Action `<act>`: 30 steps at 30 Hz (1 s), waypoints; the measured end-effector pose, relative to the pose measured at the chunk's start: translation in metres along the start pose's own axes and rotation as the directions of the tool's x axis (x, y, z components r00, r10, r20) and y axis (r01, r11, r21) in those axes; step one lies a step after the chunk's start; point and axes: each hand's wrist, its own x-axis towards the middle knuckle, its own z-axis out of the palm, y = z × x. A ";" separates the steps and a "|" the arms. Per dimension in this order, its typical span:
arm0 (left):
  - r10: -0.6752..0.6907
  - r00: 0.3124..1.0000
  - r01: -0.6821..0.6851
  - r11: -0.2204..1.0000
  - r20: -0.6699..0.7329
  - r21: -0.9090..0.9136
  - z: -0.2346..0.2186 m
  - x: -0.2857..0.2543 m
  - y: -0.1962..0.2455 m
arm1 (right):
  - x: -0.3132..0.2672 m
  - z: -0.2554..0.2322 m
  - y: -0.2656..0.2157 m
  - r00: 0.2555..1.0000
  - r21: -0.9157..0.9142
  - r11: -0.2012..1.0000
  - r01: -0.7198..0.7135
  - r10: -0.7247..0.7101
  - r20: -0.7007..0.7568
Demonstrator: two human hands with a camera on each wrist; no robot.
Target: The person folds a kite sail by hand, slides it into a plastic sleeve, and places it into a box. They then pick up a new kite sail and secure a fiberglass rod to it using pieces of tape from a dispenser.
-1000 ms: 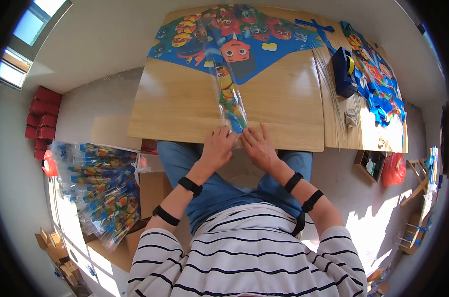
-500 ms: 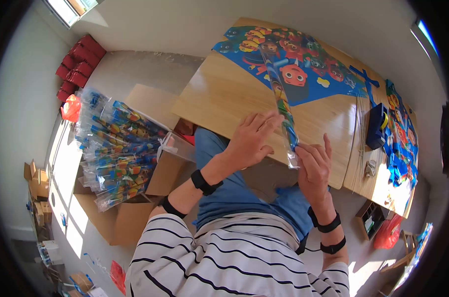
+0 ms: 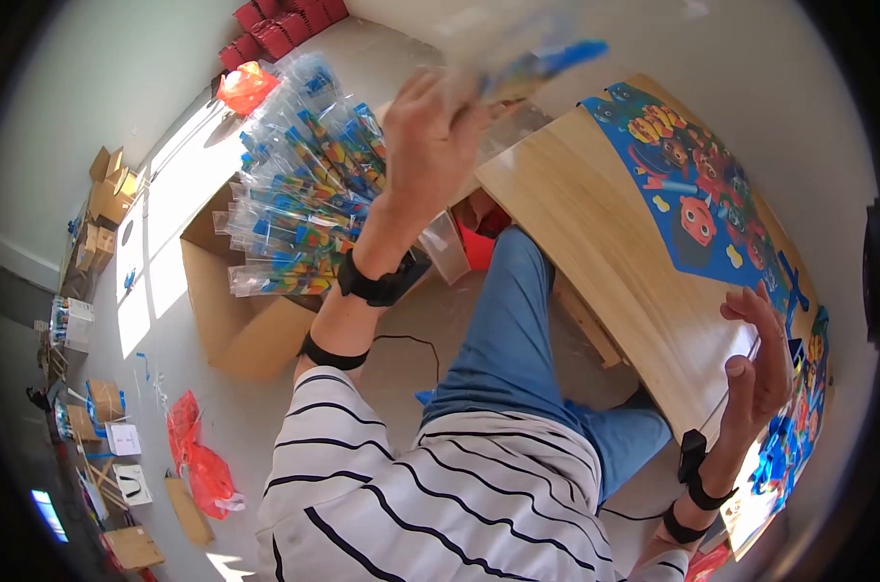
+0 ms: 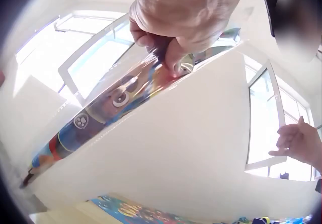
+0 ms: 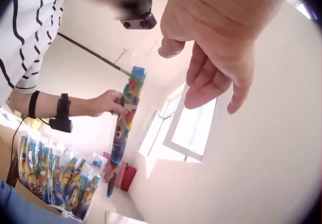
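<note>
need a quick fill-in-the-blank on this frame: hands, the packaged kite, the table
The left hand grips a rolled kite in a clear ____.
The right hand holds ____.
Packaged kites are piled in a ____ box on the floor.
A flat kite lies on the ____ table.

Missing: sleeve; nothing; cardboard; wooden

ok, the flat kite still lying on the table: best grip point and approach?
Pinch the flat kite at its pointed tail, probably, coming from the person's side of the table. It lies flat, so only an edge gives purchase; the free right hand hovers nearest.
</note>
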 end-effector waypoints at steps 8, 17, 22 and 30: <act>-0.382 0.819 0.500 0.842 -0.429 0.204 -0.153 -0.036 -0.166 | -0.023 0.041 0.063 0.929 0.046 0.945 -0.323 0.307 0.208; -0.784 0.426 0.840 0.156 -0.452 0.520 -0.118 -0.256 -0.283 | -0.036 0.072 0.080 0.876 -0.029 0.918 -0.396 0.387 0.289; -0.870 0.233 0.847 -0.037 -0.434 0.530 -0.090 -0.292 -0.278 | -0.039 0.077 0.078 0.860 -0.088 0.908 -0.410 0.416 0.296; -0.976 -0.157 0.986 -0.148 -0.150 -0.071 -0.125 -0.298 -0.356 | -0.068 0.066 0.108 0.922 -0.154 0.924 -0.349 0.368 0.119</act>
